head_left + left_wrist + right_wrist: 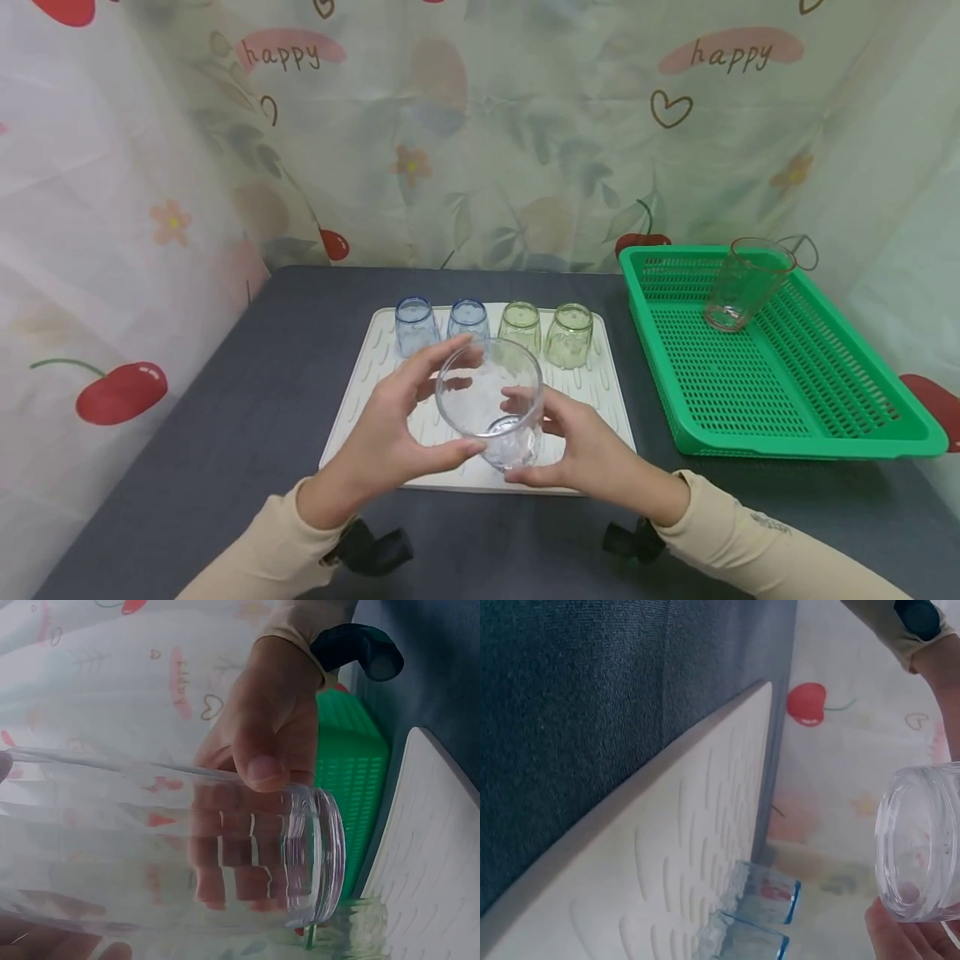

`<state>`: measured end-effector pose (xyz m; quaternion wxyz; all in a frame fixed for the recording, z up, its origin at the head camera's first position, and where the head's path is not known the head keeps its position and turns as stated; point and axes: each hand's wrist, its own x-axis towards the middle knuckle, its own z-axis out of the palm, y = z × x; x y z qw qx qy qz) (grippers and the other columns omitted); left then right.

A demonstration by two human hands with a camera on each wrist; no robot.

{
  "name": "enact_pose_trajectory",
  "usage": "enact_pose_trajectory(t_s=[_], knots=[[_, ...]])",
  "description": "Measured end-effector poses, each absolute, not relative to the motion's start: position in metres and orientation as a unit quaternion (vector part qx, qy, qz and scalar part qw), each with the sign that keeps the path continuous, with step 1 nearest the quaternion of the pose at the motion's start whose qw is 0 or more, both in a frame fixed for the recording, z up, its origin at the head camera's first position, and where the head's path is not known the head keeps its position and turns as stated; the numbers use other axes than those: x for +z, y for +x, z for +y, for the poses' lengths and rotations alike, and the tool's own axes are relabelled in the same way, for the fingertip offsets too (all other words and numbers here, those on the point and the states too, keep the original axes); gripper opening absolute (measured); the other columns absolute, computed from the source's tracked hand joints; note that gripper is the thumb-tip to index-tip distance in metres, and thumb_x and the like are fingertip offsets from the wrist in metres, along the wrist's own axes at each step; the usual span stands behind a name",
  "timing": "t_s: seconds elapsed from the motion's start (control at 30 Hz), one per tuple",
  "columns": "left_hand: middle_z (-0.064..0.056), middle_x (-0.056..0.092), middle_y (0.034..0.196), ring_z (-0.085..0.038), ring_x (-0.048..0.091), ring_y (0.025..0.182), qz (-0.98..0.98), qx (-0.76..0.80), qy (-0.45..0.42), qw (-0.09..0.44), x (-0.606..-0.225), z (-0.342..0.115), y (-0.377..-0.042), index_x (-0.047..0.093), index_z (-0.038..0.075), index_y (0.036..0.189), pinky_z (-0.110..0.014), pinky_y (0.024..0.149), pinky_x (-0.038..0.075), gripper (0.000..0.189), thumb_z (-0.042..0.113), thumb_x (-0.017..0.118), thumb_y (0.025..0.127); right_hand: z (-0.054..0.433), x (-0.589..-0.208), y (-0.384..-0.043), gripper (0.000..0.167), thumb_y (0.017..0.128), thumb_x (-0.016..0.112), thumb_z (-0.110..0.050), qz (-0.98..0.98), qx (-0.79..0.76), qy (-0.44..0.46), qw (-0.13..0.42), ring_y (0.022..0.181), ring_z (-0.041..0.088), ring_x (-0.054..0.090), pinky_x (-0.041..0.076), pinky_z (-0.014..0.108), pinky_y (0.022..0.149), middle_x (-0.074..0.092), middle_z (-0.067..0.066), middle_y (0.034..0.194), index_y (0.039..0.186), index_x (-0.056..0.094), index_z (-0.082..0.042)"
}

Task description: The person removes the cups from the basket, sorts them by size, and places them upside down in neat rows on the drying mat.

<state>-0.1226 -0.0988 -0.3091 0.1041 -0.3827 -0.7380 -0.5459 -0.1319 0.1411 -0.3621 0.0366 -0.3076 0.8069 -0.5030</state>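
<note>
Both hands hold a tall clear drinking glass [487,383] above a white ridged mat [442,471]. Its open mouth faces up toward the head camera, and its thick base points down toward the mat. My left hand [382,433] grips it near the rim, with the thumb in front and the fingers curved behind. Lower down, my right hand [592,450] grips the glass close to its base. In the left wrist view, the right hand's fingers show through the clear glass [150,840]. The right wrist view catches its base [915,847].
Along the mat's far side stand two blue glasses [416,329] and two green glasses [570,337]. A green slotted basket [780,392] sits to the right, holding a leaning pink-tinted glass mug [750,283]. Dark cloth [247,400] covers the table, with a patterned curtain [487,142] behind.
</note>
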Motion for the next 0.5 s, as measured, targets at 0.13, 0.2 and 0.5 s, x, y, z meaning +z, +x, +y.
enact_pose_trajectory(t_s=[0.13, 0.2, 0.5], knots=[[-0.012, 0.047, 0.145, -0.022, 0.049, 0.132, -0.755, -0.528, -0.375, 0.100, -0.304, -0.107, -0.123, 0.035, 0.004, 0.148, -0.042, 0.102, 0.047, 0.094, -0.001, 0.083, 0.068, 0.146, -0.357, -0.133, 0.071, 0.069, 0.089, -0.019, 0.814, -0.498, -0.298, 0.027, 0.114, 0.017, 0.060, 0.051, 0.039, 0.096, 0.060, 0.000, 0.127, 0.130, 0.053, -0.017], [-0.012, 0.046, 0.146, -0.022, 0.047, 0.134, -0.760, -0.519, -0.374, 0.113, -0.302, -0.112, -0.124, 0.034, 0.004, 0.149, -0.042, 0.105, 0.044, 0.095, 0.000, 0.083, 0.068, 0.150, -0.354, -0.133, 0.071, 0.069, 0.089, -0.019, 0.816, -0.496, -0.295, 0.017, 0.110, 0.017, 0.061, 0.052, 0.038, 0.094, 0.060, -0.001, 0.123, 0.130, 0.054, -0.016], [-0.017, 0.048, 0.142, -0.018, 0.046, 0.134, -0.758, -0.518, -0.336, 0.211, -0.302, -0.142, -0.133, 0.036, 0.004, 0.148, -0.026, 0.110, 0.037, 0.082, -0.003, 0.075, 0.076, 0.167, -0.342, -0.136, 0.066, 0.070, 0.088, -0.023, 0.827, -0.484, -0.284, -0.042, 0.105, 0.011, 0.060, 0.056, 0.031, 0.086, 0.062, 0.001, 0.125, 0.130, 0.060, -0.018]])
